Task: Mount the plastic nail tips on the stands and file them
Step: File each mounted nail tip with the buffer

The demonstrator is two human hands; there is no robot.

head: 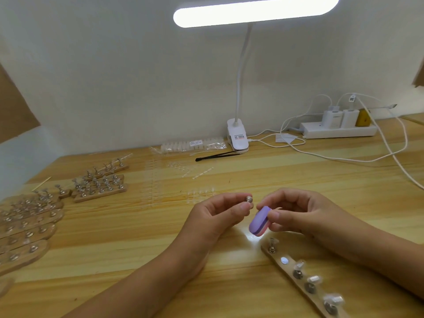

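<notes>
- A wooden table [137,237] is lit by a clip-on lamp [238,136].
- Wooden bases with metal stands [101,184] are grouped at far left.
- A wooden strip [302,285] carrying clear nail tips is laid under the right forearm.
- A purple file block [259,221] is pinched in the right hand [296,212].
- A small metal stand [249,199] is clamped between the fingertips of the left hand [215,214], just beside the file.

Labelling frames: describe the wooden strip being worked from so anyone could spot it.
Start at the right hand holding the purple file. Just below it, at the table's near right edge, lies a wooden strip. Unlike the strips piled at left, it lies alone, with one bare round slot.
</notes>
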